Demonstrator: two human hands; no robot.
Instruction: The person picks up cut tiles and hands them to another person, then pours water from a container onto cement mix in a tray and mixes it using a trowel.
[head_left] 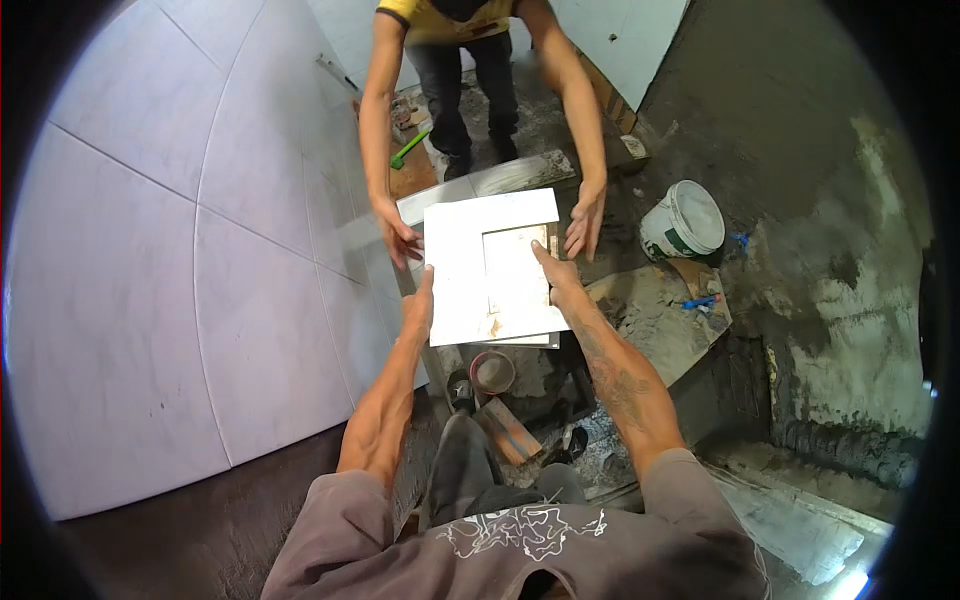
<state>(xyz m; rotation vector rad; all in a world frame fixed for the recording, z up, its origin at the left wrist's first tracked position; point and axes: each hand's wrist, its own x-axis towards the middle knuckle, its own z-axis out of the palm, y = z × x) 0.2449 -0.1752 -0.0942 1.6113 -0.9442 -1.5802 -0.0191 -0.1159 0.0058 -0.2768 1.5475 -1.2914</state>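
Note:
A white tile (pixel 455 270) with a rectangular cutout on its right side is held out in front of me. My left hand (pixel 419 300) grips its left edge. My right hand (pixel 556 272) holds the right side, its thumb over the cutout, where a stained lighter surface shows. Another flat piece (pixel 535 341) peeks out under the tile's near edge. Across from me, a co-worker's two hands (pixel 400 238) (pixel 586 225) are spread on either side of the tile's far part, fingers apart; whether they touch it I cannot tell.
Large tiles (pixel 260 290) cover the wall at left. A white bucket (pixel 690 222) stands at right near a mortar-covered board (pixel 660 320) with blue pieces. Below the tile are a small round bucket (pixel 492 372) and a brick (pixel 509 431). A green tool (pixel 409 149) lies near the co-worker's feet.

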